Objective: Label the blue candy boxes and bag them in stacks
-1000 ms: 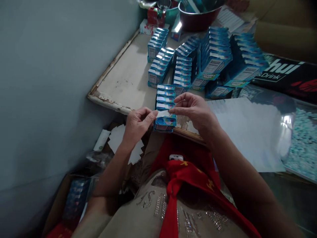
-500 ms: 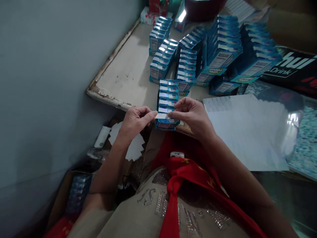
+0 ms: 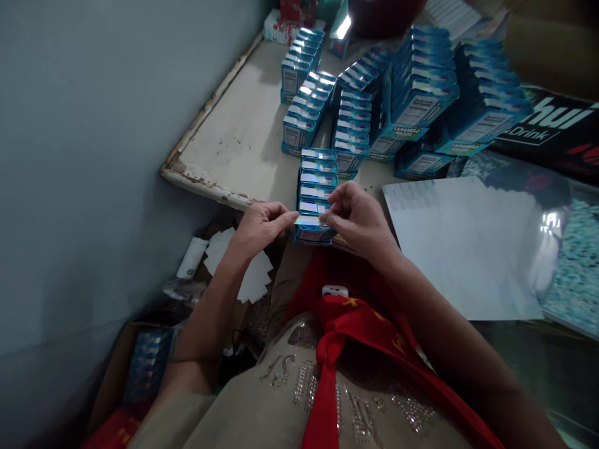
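Note:
A blue display tray of small cartons stands at the table's near edge, in front of me. A thin shiny strip, like a sticker, lies across the top of its nearest carton. My left hand pinches the strip's left end between thumb and finger. At the other end, my right hand has its thumb and index finger closed on the strip, its knuckles beside the cartons. Similar strips show on the cartons behind.
More blue carton trays stand behind, some stacked at the right. White sheets lie on the right, near a black printed box. A wall is on the left. An open box with blue cartons sits low at the left.
Both hands stay at the front carton with only slight shifts. The strip has tilted a little and now gleams with rainbow colour where it looked white.

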`<state>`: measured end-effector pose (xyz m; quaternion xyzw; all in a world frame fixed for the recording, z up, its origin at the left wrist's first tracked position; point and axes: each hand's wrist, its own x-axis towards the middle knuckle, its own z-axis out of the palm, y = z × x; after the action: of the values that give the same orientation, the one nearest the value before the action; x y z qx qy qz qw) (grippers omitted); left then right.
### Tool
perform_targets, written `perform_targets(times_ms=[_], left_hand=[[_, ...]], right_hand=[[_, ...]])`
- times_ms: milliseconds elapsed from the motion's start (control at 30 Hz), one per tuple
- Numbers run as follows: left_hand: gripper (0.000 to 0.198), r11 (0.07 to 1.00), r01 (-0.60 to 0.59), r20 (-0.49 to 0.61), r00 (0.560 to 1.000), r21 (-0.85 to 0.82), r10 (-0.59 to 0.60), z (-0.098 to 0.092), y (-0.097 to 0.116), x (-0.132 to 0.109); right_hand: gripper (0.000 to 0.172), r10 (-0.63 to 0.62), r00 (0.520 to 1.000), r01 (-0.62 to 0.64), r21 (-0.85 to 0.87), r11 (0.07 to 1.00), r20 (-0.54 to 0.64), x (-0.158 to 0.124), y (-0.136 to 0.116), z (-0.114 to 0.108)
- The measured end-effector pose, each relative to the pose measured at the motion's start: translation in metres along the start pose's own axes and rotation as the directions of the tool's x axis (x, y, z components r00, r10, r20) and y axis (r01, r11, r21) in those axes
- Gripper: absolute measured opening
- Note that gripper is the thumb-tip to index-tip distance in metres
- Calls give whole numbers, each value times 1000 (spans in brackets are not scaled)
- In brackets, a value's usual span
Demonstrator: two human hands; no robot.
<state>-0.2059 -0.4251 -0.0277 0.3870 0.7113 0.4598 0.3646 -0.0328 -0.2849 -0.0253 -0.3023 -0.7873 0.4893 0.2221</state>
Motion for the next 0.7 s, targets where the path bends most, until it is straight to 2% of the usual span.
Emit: perform_targets(times_ms=[400, 567, 633, 700], left_hand=[[39, 987, 73, 61, 996, -141, -65, 1, -25, 10], [53, 938, 159, 117, 985, -307, -129, 18, -42, 12], [62, 913, 204, 109, 978, -354, -177, 29, -54, 9], [67, 912, 214, 12, 974, -349, -224, 40, -66, 4]], right_hand=[[23, 5, 1000, -2, -192, 981, 14, 1, -5, 8], [36, 22, 998, -43, -333, 942, -66, 3, 2, 3], [38, 67, 996, -79, -265, 961, -55, 1, 11, 0], [40, 125, 992, -127, -85, 988, -32, -3, 22, -1]])
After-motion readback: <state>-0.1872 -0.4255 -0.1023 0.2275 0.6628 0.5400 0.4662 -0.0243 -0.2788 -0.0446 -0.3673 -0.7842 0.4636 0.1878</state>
